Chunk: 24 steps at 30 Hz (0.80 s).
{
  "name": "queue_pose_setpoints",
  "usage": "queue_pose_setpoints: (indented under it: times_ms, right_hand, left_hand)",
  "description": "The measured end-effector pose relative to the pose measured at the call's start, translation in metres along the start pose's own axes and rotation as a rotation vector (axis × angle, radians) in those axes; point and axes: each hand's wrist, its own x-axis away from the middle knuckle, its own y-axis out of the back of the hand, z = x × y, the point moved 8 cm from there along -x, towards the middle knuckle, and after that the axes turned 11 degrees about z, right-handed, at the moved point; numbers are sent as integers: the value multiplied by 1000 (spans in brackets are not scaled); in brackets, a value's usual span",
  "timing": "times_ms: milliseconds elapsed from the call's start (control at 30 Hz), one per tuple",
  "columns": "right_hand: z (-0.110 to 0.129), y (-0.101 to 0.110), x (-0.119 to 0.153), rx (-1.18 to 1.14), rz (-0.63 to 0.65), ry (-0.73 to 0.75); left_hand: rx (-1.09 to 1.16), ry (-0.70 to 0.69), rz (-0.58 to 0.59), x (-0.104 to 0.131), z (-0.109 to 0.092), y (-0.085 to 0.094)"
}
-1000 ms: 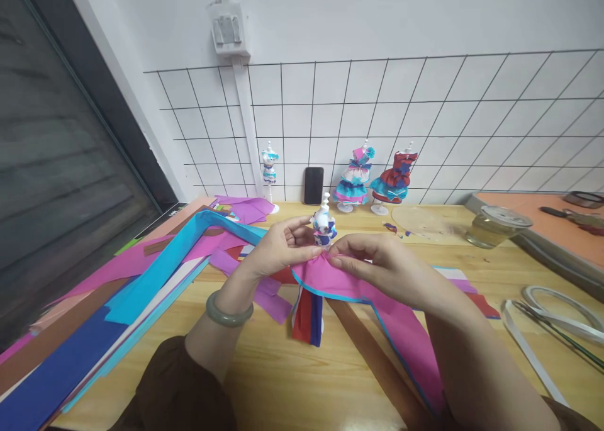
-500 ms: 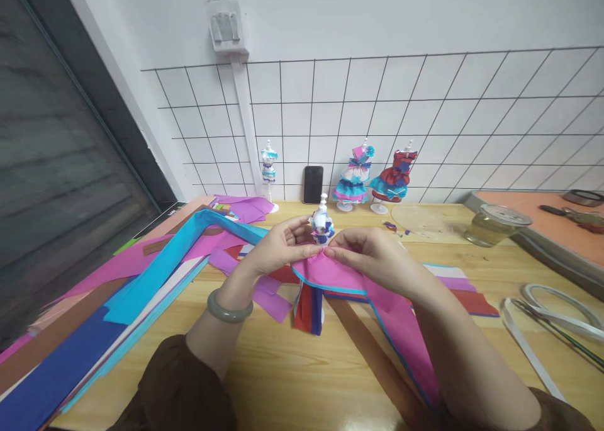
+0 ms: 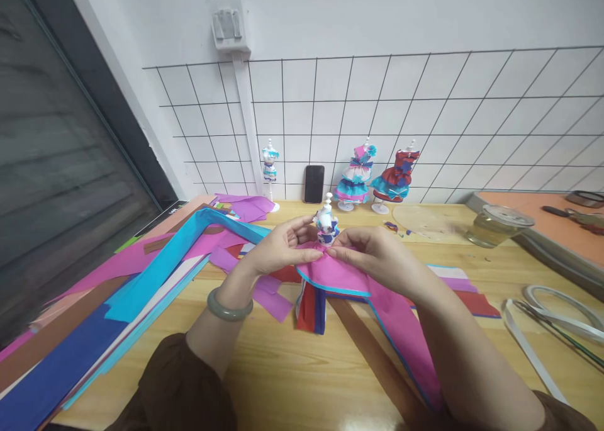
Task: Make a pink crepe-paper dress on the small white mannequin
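A small white mannequin (image 3: 326, 222) with blue and white trim stands between my hands. Pink paper with a light blue edge (image 3: 333, 274) is gathered at its waist and trails off to the lower right. My left hand (image 3: 290, 245) pinches the gathers from the left, its thumb lying over the pink. From the right, my right hand (image 3: 361, 248) pinches the same paper, its thumb and fingertips close to the left thumb. Red, white and dark blue strips (image 3: 311, 308) hang below the pink layer. A brown strip (image 3: 372, 352) runs under it toward the front.
Long coloured strips (image 3: 155, 274) lie across the left side. Along the wall stand a phone (image 3: 314, 184), a small mannequin (image 3: 270, 167) and two dressed ones (image 3: 353, 176) (image 3: 399, 176). On the right are a cup (image 3: 499, 224), a white coil (image 3: 561, 308) and scissors.
The mannequin top has shifted and leans slightly to the right. Both hands keep their pinch on the pink paper. The whole view has moved a little.
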Motion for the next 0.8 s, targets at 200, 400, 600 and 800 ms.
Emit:
queue_pose_setpoints:
  times_ms: [200,400,600,800]
  right_hand:
    - [2,0,2,23,-14,2]
    - [1,1,2,25,-22,-33]
    - [0,2,4,13,-54,-63]
    - [-4,1,3,-44,-60,-99]
  left_hand:
    - [-33,-17,23,-1,-1,-3]
    - [-71,-22,33,-1,-5,-8]
    - [-28,-22,49,-3,-7,-11]
    - [-71,-57,-6,-6,-7,-11]
